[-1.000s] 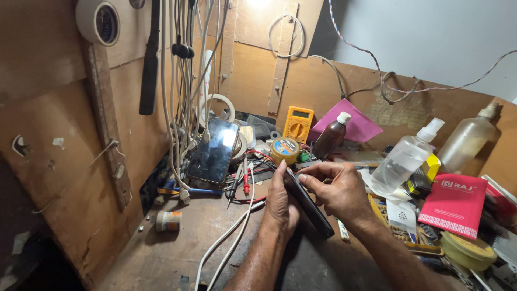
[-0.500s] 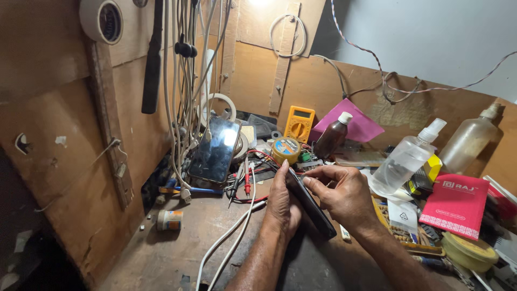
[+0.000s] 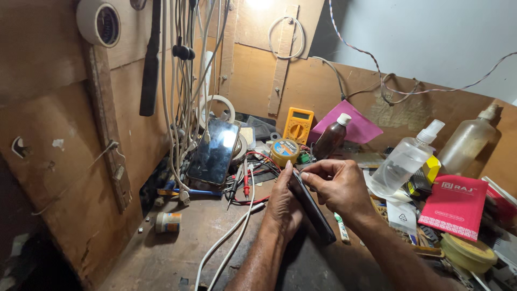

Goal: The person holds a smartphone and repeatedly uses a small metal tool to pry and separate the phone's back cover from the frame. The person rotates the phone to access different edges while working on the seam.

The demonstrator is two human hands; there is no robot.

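Both hands clamped a slim black slab-shaped phone (image 3: 312,207) on edge above a worn brown wooden workbench (image 3: 172,253), the left hand (image 3: 283,205) gripping its near side, the right hand (image 3: 336,186) pinching its top edge with the fingertips. Left of the grip, a second dark glass-fronted phone (image 3: 214,152) leaned against hanging white cables (image 3: 180,97). Beyond the grip stood a yellow multimeter (image 3: 298,124) and a brown bottle with a white cap (image 3: 329,137). To its right lay a clear plastic spray bottle (image 3: 404,159) and a red booklet (image 3: 455,207), under plywood walls (image 3: 48,134)
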